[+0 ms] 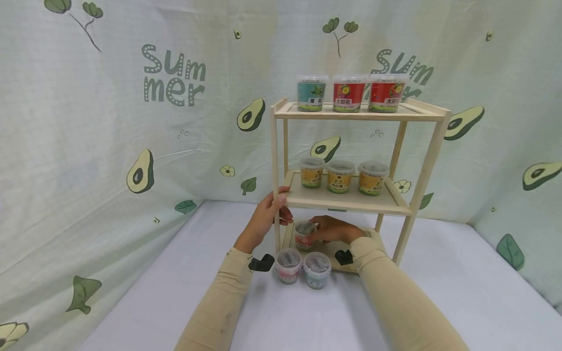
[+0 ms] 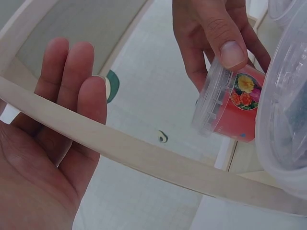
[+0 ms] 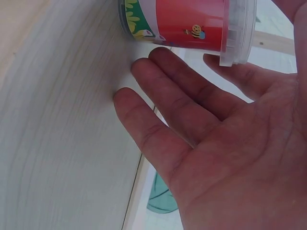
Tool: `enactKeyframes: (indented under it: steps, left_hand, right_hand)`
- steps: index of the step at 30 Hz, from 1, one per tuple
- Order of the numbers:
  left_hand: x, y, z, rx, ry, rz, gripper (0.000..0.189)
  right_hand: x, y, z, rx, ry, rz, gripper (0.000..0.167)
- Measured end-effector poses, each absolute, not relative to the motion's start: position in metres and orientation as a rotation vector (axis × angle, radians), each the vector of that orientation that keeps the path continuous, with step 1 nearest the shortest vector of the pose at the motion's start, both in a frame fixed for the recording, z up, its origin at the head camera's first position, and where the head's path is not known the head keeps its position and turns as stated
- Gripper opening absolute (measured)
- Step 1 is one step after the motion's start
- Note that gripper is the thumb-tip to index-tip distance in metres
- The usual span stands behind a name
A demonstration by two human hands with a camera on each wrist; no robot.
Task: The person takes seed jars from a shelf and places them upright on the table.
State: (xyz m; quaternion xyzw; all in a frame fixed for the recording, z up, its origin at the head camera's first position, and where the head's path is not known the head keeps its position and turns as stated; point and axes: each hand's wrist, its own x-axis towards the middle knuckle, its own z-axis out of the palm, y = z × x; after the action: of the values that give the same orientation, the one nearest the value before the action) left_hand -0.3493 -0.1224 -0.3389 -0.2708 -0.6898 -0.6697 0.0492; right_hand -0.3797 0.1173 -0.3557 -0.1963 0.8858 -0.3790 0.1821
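At the left front post of a wooden shelf rack (image 1: 275,161), my left hand (image 1: 265,214) grips the rack beside its middle board; in the left wrist view, three of its fingers extend behind the post. My right hand (image 1: 335,229) reaches over the bottom board and pinches a red-labelled plastic cup (image 1: 303,242) with a clear lid. Flowers show on that label in the left wrist view, and in the right wrist view the cup's base is right at the wooden board (image 3: 62,124). Two lidded cups, one pink-labelled (image 1: 288,274) and one pale blue-labelled (image 1: 317,279), stand on the table before the rack.
Three yellow-labelled cups (image 1: 340,183) line the middle board. On the top board stand a teal-labelled cup (image 1: 311,95) and two red-labelled cups (image 1: 349,96). A white table (image 1: 171,297) lies beneath, and a printed curtain (image 1: 175,126) hangs behind.
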Motion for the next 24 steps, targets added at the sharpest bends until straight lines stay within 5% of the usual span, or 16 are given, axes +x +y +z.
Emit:
enactKeyframes:
  steps: [24]
  left_hand:
    - [-0.347, -0.121, -0.338, -0.813, -2.084, -2.066, 0.046]
  right_hand:
    - [-0.372, 0.127, -0.375, -0.495, 2.522, -1.408, 0.066]
